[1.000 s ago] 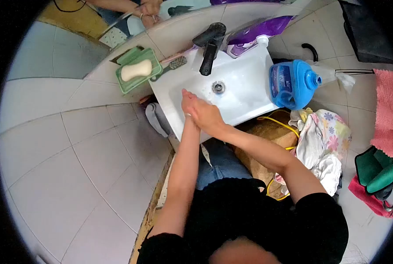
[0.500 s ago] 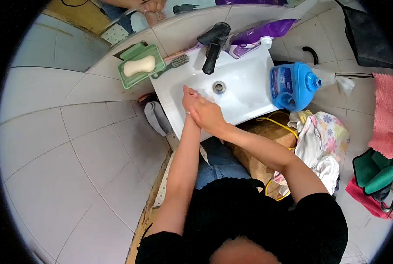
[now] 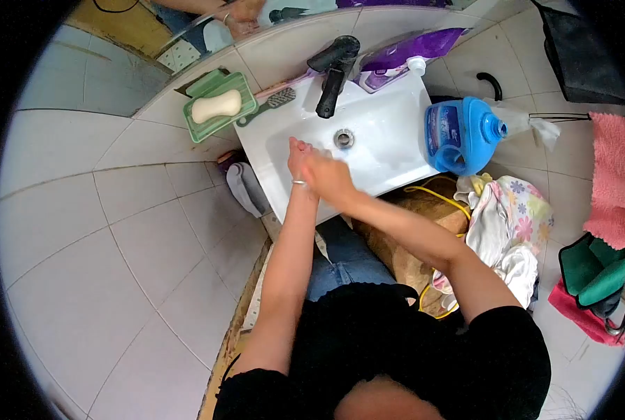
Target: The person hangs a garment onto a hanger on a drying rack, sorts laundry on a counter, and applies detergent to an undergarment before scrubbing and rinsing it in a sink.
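Over the near left part of a white sink (image 3: pixel 389 161), my two hands are pressed together. My left hand (image 3: pixel 297 159), with a bracelet at its wrist, has its fingertips stretched toward the basin; its palm is largely covered. Across it lies my right hand (image 3: pixel 331 180), slightly blurred, its fingers wrapped round my left hand and mostly hidden. Beyond them are the metal drain (image 3: pixel 344 138) and a black faucet (image 3: pixel 333 73); no stream of water shows from its spout. I can make out no object between the hands.
At the back left, a green soap dish (image 3: pixel 199 133) holds a cream soap bar (image 3: pixel 216 106), beside a grey-green brush (image 3: pixel 276 100). A purple pouch (image 3: pixel 424 52) stands behind the sink. On the right rim rests a blue jug (image 3: pixel 472 136); cloths (image 3: pixel 508 217) lie below it.
My right hand has shifted slightly toward the wrist of my left hand and is now blurred. The bracelet shows more clearly. The whole view has slid slightly.
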Motion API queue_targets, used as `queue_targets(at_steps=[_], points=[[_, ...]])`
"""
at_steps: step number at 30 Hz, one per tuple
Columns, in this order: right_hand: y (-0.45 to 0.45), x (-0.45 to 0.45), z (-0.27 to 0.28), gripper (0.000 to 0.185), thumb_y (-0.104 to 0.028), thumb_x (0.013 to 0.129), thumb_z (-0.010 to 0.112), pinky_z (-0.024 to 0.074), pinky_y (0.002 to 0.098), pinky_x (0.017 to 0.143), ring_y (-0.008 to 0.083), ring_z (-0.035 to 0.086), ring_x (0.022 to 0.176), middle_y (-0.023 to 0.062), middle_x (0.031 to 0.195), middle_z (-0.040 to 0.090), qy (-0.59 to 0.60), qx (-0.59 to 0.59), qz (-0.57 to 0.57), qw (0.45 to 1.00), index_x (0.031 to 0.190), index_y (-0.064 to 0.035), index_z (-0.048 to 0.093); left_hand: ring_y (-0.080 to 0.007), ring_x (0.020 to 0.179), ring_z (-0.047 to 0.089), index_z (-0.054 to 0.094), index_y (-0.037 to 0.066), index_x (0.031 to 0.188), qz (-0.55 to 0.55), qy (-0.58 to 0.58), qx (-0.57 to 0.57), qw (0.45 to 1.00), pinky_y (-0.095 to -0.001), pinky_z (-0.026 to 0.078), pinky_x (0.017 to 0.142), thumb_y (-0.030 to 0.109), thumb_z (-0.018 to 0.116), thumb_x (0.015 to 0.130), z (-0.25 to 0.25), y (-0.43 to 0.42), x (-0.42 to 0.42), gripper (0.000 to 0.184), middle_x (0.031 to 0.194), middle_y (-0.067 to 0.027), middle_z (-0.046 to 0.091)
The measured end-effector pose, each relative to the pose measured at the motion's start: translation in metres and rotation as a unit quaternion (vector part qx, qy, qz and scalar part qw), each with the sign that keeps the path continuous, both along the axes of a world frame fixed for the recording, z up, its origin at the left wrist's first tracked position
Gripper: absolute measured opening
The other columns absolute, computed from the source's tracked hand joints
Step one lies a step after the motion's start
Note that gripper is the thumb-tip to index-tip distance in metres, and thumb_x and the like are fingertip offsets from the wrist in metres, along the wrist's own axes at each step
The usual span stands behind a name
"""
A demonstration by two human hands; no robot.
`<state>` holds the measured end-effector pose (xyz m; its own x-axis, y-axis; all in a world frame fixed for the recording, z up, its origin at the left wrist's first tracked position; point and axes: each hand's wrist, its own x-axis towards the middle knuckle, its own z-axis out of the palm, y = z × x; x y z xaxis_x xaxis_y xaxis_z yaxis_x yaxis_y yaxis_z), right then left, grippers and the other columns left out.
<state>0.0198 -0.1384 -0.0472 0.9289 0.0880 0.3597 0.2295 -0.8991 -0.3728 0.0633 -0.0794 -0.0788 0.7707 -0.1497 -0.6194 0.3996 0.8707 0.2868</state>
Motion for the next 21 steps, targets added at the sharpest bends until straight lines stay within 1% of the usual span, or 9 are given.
queue_targets(at_steps=[3,7,8,10,12,14,15,18,21], points=[[-0.033,0.042,0.012,0.018,-0.021,0.08,0.053,0.0476,0.0425,0.051,0.0345,0.059,0.059,0.0168,0.065,0.057,0.234,0.131,-0.149,0.952,0.073,-0.0041,0.056,-0.012,0.051,0.039,0.038,0.016,0.065,0.015,0.084,0.048,0.995,-0.0276,0.038,0.051,0.032,0.042,0.094,0.018,-0.016,-0.003,0.034,0.056,0.0024,0.037],[-0.011,0.002,0.008,0.019,-0.022,0.079,0.053,0.0478,0.0423,0.051,0.0351,0.059,0.061,0.0163,0.069,0.059,0.068,0.077,0.038,0.994,0.072,-0.0051,0.056,-0.0125,0.049,0.038,0.038,0.016,0.065,0.003,0.065,-0.017,0.998,-0.0266,0.037,0.048,0.032,0.042,0.095,-0.005,-0.001,-0.002,0.034,0.054,0.0028,0.037],[-0.021,0.029,-0.001,0.017,-0.02,0.072,0.056,0.0458,0.0407,0.045,0.031,0.06,0.057,0.016,0.063,0.058,0.106,-0.041,-0.042,0.993,0.067,-0.0035,0.055,-0.0119,0.049,0.038,0.039,0.016,0.065,-0.007,0.055,-0.018,0.998,-0.0265,0.036,0.047,0.032,0.041,0.095,0.0,-0.005,-0.01,0.034,0.054,0.0027,0.036],[-0.058,0.045,-0.019,0.022,-0.025,0.079,0.055,0.0469,0.0393,0.055,0.0291,0.06,0.061,0.0153,0.064,0.059,0.204,0.132,-0.128,0.961,0.075,-0.0039,0.058,-0.0108,0.047,0.036,0.039,0.014,0.066,0.002,0.024,-0.008,1.0,-0.026,0.033,0.044,0.033,0.04,0.095,0.013,-0.015,-0.01,0.035,0.053,0.0024,0.034],[-0.064,0.034,-0.027,0.026,-0.029,0.084,0.054,0.0471,0.0378,0.058,0.0265,0.06,0.062,0.0125,0.064,0.059,0.235,0.276,-0.203,0.91,0.077,-0.0042,0.059,-0.0101,0.048,0.037,0.04,0.014,0.066,-0.001,-0.002,0.018,1.0,-0.0244,0.034,0.045,0.033,0.044,0.093,0.015,-0.009,-0.01,0.034,0.054,0.0023,0.035],[-0.068,0.034,-0.002,0.034,-0.038,0.088,0.053,0.0483,0.0296,0.063,0.0166,0.058,0.063,0.0054,0.068,0.058,0.324,0.658,-0.226,0.641,0.081,-0.0044,0.057,-0.0129,0.057,0.048,0.046,0.01,0.072,-0.019,-0.086,0.034,0.996,-0.0266,0.043,0.056,0.035,0.047,0.092,0.001,0.007,-0.002,0.032,0.06,-0.002,0.047],[-0.07,0.035,0.008,0.034,-0.038,0.088,0.053,0.0483,0.0296,0.063,0.0166,0.058,0.063,0.0054,0.068,0.058,0.326,0.658,-0.223,0.641,0.081,-0.0044,0.057,-0.0129,0.057,0.048,0.046,0.01,0.072,-0.016,-0.086,0.035,0.996,-0.0266,0.043,0.056,0.035,0.047,0.092,-0.012,0.007,-0.001,0.032,0.06,-0.002,0.047],[-0.079,0.028,0.012,0.024,-0.028,0.086,0.06,0.0476,0.0288,0.066,0.0149,0.057,0.072,0.0056,0.085,0.06,0.344,0.791,-0.078,0.5,0.098,-0.0083,0.051,-0.02,0.08,0.057,0.053,0.005,0.091,-0.004,-0.011,0.037,0.999,-0.0324,0.047,0.076,0.046,0.04,0.092,-0.015,0.006,-0.004,0.043,0.084,-0.0113,0.059],[-0.072,0.02,0.031,0.018,-0.023,0.087,0.058,0.0471,0.028,0.073,0.0152,0.058,0.08,0.006,0.09,0.06,0.342,0.802,-0.015,0.49,0.097,-0.0091,0.051,-0.0257,0.103,0.053,0.048,0.0,0.112,-0.125,-0.006,0.02,0.992,-0.0379,0.04,0.093,0.057,0.031,0.09,0.0,-0.004,-0.013,0.063,0.11,-0.0174,0.055]])
